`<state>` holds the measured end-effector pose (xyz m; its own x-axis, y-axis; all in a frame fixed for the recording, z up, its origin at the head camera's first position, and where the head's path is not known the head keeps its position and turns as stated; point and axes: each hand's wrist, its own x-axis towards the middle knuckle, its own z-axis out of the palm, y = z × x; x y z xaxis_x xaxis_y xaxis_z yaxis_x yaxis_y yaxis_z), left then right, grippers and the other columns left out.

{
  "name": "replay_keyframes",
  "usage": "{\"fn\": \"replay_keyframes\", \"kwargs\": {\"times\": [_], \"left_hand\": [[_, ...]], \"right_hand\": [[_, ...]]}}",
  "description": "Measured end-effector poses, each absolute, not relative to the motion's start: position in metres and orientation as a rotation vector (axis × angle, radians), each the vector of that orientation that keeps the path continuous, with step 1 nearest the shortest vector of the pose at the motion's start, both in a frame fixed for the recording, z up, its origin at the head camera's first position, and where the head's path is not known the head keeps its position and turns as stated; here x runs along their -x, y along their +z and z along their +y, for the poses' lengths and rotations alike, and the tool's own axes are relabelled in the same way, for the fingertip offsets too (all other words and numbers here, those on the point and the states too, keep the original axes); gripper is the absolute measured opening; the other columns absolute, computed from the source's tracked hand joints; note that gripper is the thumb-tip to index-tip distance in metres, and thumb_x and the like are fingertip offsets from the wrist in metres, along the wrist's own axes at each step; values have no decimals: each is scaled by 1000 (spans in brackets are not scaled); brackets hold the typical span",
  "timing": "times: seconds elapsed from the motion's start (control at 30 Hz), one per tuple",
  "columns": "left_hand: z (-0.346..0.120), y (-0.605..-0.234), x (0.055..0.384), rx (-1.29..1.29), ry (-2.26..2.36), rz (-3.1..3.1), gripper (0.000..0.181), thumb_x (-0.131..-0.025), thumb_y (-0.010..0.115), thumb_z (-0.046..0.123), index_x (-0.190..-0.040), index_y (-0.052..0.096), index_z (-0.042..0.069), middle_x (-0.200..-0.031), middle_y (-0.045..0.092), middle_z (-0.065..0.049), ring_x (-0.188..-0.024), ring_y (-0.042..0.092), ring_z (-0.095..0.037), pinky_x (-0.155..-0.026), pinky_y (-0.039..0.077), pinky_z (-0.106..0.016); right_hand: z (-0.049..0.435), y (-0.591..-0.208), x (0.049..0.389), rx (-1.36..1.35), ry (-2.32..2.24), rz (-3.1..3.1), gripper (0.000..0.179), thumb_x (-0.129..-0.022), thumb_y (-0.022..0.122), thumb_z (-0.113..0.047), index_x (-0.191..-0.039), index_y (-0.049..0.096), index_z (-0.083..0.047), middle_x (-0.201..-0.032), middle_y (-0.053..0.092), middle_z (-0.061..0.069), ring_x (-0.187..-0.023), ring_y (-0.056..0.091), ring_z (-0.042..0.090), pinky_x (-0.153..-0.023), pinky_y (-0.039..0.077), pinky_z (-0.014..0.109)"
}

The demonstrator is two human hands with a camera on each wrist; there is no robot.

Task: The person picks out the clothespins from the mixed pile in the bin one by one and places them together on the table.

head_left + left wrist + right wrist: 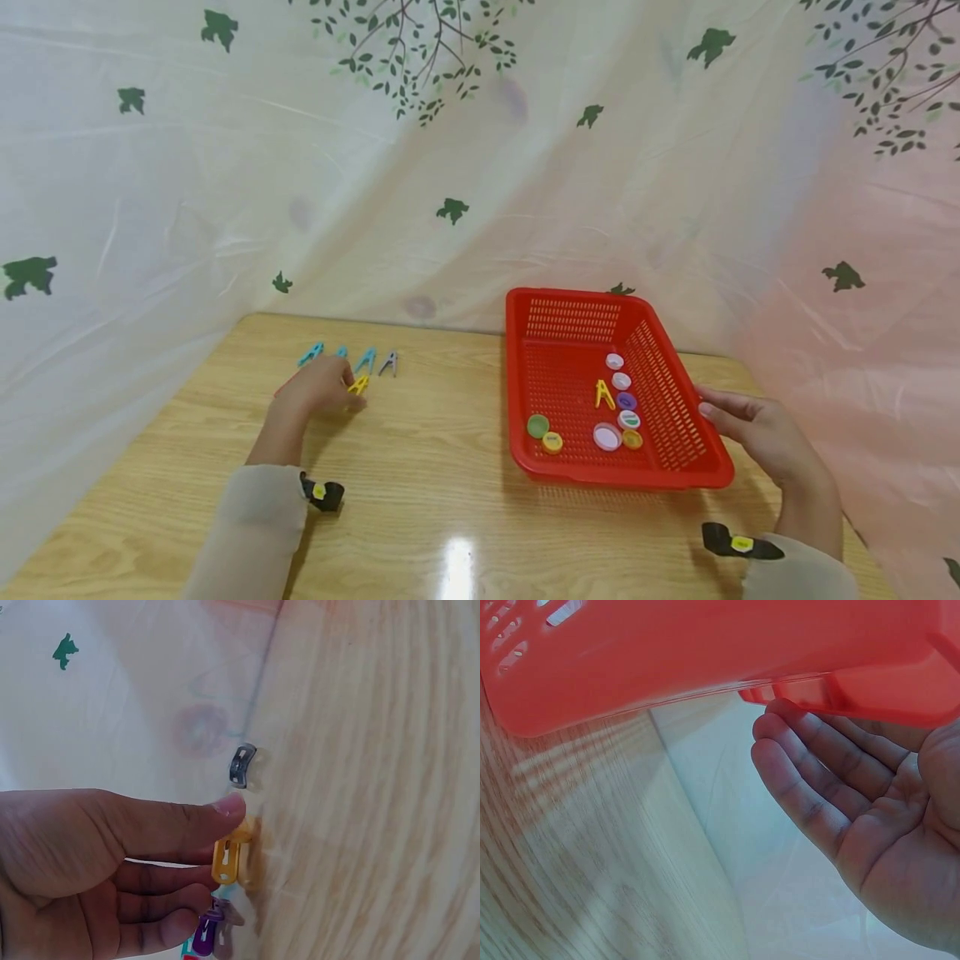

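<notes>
My left hand point(318, 387) pinches a yellow clothespin point(225, 862) between thumb and fingers, over the left side of the table. Close by lie blue clothespins point(366, 360) and a grey clothespin point(388, 363). A purple clothespin point(204, 934) shows below the fingers in the left wrist view; in the head view the hand hides it. On the right, my right hand point(776, 442) holds the red basket point(622, 478) by its right rim, fingers beneath and thumb at the edge. Inside the basket are another yellow clothespin point(604, 395) and several bottle caps point(607, 437).
The wooden table point(420, 500) meets a pale curtain point(360, 208) with printed leaves at the back and both sides. A bit of red point(283, 385) peeks out beside the left hand. Light glares on the table's front.
</notes>
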<state>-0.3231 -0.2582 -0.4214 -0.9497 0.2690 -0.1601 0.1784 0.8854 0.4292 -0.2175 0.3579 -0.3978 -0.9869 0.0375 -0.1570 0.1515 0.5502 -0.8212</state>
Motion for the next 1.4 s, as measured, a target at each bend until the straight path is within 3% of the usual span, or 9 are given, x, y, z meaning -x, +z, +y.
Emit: {"fn": "replay_keyframes", "kwargs": {"times": [0.1, 0.27, 0.47, 0.63, 0.87, 1.17, 1.4], "left_hand": [[-262, -420, 323, -352, 626, 2837, 44, -83, 86, 24, -110, 69, -7, -107, 70, -17, -97, 65, -33, -84, 55, -49], [-265, -419, 322, -372, 639, 2839, 41, -82, 87, 22, -107, 71, -7, -103, 71, -15, -92, 67, -31, -82, 56, -47], [-265, -419, 322, -379, 648, 2845, 41, -82, 88, 24, -104, 72, -6, -102, 72, -16, -94, 67, -33, -81, 56, -47], [-265, -420, 322, -378, 643, 2849, 41, -82, 88, 25, -103, 71, -6, -102, 72, -17, -93, 67, -32, -79, 56, -47], [-265, -422, 323, -368, 642, 2848, 40, -83, 88, 26, -103, 72, -5, -101, 72, -15, -90, 67, -29, -78, 56, -46], [-265, -425, 325, -348, 638, 2848, 39, -84, 87, 27, -102, 73, -4, -99, 72, -13, -86, 65, -25, -76, 56, -43], [-265, -419, 323, -341, 628, 2839, 46, -84, 86, 31, -108, 71, -6, -106, 72, -16, -97, 67, -32, -82, 56, -46]], "right_hand": [[357, -397, 217, -163, -1430, 2654, 71, -97, 67, -49, -152, 49, -9, -149, 54, 16, -109, 53, -3, -101, 29, 80], [356, -396, 216, -173, -1429, 2650, 71, -96, 67, -49, -152, 49, -9, -149, 54, 15, -114, 54, 3, -101, 29, 81], [357, -396, 216, -172, -1440, 2644, 70, -97, 67, -49, -152, 49, -9, -147, 57, 12, -110, 55, -3, -101, 27, 81], [357, -397, 216, -174, -1435, 2643, 70, -97, 67, -49, -152, 49, -10, -147, 57, 11, -116, 57, 4, -100, 27, 82], [357, -395, 216, -154, -1450, 2641, 69, -97, 67, -47, -151, 49, -8, -145, 59, 9, -103, 55, -9, -101, 26, 81], [356, -395, 216, -162, -1448, 2638, 70, -97, 67, -48, -151, 49, -8, -144, 60, 8, -103, 55, -8, -102, 26, 81], [355, -394, 215, -146, -1472, 2635, 69, -97, 68, -45, -151, 49, -5, -137, 65, 0, -101, 58, -10, -102, 25, 81]]}}
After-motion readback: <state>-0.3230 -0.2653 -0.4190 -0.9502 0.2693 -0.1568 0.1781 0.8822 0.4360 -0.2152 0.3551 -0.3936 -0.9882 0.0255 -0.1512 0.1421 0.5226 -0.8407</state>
